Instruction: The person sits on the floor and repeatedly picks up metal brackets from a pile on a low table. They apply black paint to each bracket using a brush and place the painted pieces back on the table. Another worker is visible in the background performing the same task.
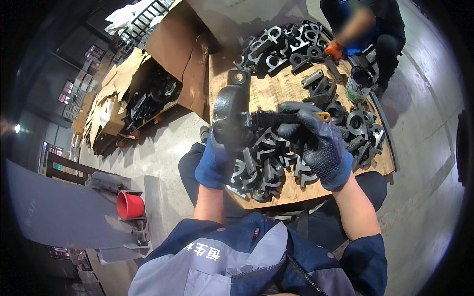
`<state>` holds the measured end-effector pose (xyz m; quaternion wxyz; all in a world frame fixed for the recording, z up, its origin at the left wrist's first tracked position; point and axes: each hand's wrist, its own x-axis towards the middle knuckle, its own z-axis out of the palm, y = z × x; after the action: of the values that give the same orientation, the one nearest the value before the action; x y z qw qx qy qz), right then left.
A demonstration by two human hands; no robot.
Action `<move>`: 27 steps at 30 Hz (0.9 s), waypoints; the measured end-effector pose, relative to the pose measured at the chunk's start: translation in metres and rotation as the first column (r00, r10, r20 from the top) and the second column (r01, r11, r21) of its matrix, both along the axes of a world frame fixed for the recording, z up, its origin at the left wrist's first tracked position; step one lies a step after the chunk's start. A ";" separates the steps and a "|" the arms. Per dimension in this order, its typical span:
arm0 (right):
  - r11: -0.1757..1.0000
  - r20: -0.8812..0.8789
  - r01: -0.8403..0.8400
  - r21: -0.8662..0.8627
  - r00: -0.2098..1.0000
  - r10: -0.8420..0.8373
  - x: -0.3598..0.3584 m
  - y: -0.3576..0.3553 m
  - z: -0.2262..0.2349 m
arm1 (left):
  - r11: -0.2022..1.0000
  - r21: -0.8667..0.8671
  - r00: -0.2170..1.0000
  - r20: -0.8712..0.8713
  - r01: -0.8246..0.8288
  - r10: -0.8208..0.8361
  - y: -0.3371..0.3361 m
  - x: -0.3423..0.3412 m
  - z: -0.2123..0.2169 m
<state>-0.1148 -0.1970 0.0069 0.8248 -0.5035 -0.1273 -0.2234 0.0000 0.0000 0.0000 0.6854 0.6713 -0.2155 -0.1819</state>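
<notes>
My left hand (216, 160), in a blue-and-dark glove, holds up a black metal bracket (232, 101) with a bolt hole in its upper lug. Most of the left fingers are hidden behind this part. In my right hand (318, 145), also gloved, is a paintbrush (256, 120), its dark bristles against or just in front of the bracket and its yellowish handle end poking out past the fingers. Below both hands, several bare-metal and black brackets (266, 170) lie piled on a plywood board (256, 89).
Across the board a person with an orange glove (334, 51) reaches among more brackets (276, 49). An open paint can (359, 85), smeared black, stands at the right edge. Left are a torn cardboard box (173, 54) holding dark parts and a red bucket (130, 205).
</notes>
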 end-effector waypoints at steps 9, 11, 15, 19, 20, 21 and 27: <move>0.970 -0.306 0.008 0.244 0.950 0.069 0.002 -0.001 0.015 | 0.998 -0.056 1.000 -0.029 -0.007 0.005 -0.007 -0.003 0.005; 0.984 -0.264 0.036 0.177 0.965 0.012 0.002 0.001 0.012 | 0.997 -0.082 0.998 -0.057 0.005 -0.009 -0.004 0.005 0.000; 0.997 -0.264 -0.003 0.080 0.964 0.024 0.003 0.002 0.006 | 0.998 0.038 0.997 0.044 -0.059 0.057 -0.004 0.003 0.000; 0.998 -0.193 0.052 -0.046 0.979 -0.060 0.006 0.003 0.002 | 0.999 0.011 0.999 0.017 -0.037 0.037 -0.010 -0.003 0.009; 0.995 -0.174 0.075 -0.064 0.981 -0.085 0.007 0.003 0.003 | 0.997 0.055 0.996 0.076 -0.045 0.041 -0.010 -0.005 0.011; 0.994 -0.168 0.088 -0.066 0.981 -0.098 0.005 0.002 0.007 | 0.994 0.097 0.990 0.134 -0.056 0.042 -0.010 -0.006 0.012; 0.999 -0.175 0.022 0.033 0.984 -0.016 0.003 0.002 -0.002 | 0.995 0.045 0.996 0.008 -0.084 0.084 -0.012 -0.006 0.011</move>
<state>-0.1113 -0.1945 0.0046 0.8393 -0.5080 -0.0455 -0.1884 -0.0055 -0.0124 0.0115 0.6765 0.6956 -0.1850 -0.1558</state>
